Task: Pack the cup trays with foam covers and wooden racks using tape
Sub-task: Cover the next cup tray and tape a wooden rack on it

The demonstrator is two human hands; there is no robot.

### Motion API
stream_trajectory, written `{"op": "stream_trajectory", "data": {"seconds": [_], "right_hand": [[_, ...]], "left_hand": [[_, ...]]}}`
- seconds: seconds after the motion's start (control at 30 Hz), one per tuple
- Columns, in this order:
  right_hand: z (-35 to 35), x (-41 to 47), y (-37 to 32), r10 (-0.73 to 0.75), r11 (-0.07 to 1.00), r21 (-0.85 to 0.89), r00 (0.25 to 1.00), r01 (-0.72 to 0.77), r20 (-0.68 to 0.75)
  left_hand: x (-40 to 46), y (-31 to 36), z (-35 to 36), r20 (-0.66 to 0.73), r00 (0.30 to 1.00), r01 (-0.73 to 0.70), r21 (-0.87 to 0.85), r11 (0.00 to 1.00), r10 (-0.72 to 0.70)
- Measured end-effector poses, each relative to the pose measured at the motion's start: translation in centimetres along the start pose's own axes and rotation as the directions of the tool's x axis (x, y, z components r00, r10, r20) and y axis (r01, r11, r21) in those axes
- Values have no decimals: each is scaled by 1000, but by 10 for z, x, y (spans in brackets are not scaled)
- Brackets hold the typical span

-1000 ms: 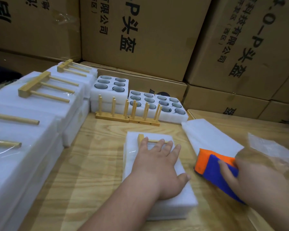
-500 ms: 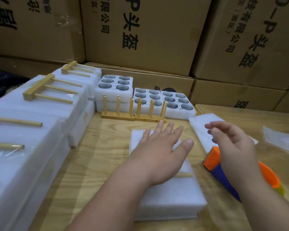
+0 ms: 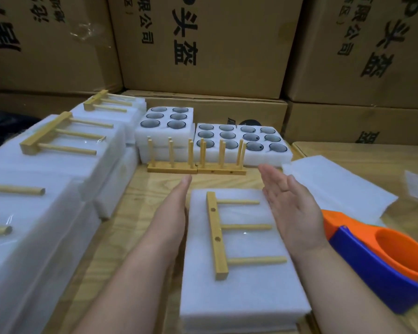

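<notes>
A foam-covered cup tray (image 3: 246, 295) lies in front of me on the wooden table, with a wooden rack (image 3: 217, 237) lying flat on top under clear tape. My left hand (image 3: 171, 213) lies straight along the tray's left side. My right hand (image 3: 290, 206) is flat with its palm turned inward at the tray's right side. Neither hand holds anything. An orange and blue tape dispenser (image 3: 377, 256) sits on the table to the right. Uncovered cup trays (image 3: 241, 143) stand at the back with two upright wooden racks (image 3: 196, 160) in front of them.
Finished packs with racks on top (image 3: 58, 145) are stacked along the left. A loose foam sheet (image 3: 338, 186) lies at the right behind the dispenser. Large cardboard boxes (image 3: 203, 44) wall off the back. The table (image 3: 130, 208) shows between the stacks.
My right hand has let go of the tape dispenser and moved to the tray's right side. My left hand has slid off the top to the left side, uncovering the rack.
</notes>
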State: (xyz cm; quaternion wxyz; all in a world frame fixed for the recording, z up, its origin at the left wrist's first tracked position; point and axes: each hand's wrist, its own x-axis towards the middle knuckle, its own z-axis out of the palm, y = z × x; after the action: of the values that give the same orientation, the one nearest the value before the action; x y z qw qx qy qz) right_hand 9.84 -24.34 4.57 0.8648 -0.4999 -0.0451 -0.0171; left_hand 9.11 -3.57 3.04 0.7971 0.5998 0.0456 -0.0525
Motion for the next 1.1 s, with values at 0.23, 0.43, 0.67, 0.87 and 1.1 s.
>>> {"op": "stream_trajectory", "data": {"seconds": [0.23, 0.43, 0.67, 0.87, 1.1], "right_hand": [[-5, -2, 15, 160, 972, 169, 987, -163, 35], [-5, -2, 15, 204, 946, 239, 975, -220, 90], [0, -2, 12, 184, 946, 254, 980, -199, 82], [-7, 0, 15, 188, 962, 207, 982, -181, -15], [-8, 0, 17, 211, 956, 211, 978, -205, -3]], "left_hand": [[-8, -11, 7, 13, 999, -31, -304, 952, 36], [-9, -7, 16, 26, 999, -35, -358, 933, 48], [-5, -6, 13, 24, 994, -88, -395, 915, 106], [-3, -12, 8, -40, 994, -112, -290, 950, 105], [-6, -12, 11, 32, 998, -46, -374, 926, 63]]}}
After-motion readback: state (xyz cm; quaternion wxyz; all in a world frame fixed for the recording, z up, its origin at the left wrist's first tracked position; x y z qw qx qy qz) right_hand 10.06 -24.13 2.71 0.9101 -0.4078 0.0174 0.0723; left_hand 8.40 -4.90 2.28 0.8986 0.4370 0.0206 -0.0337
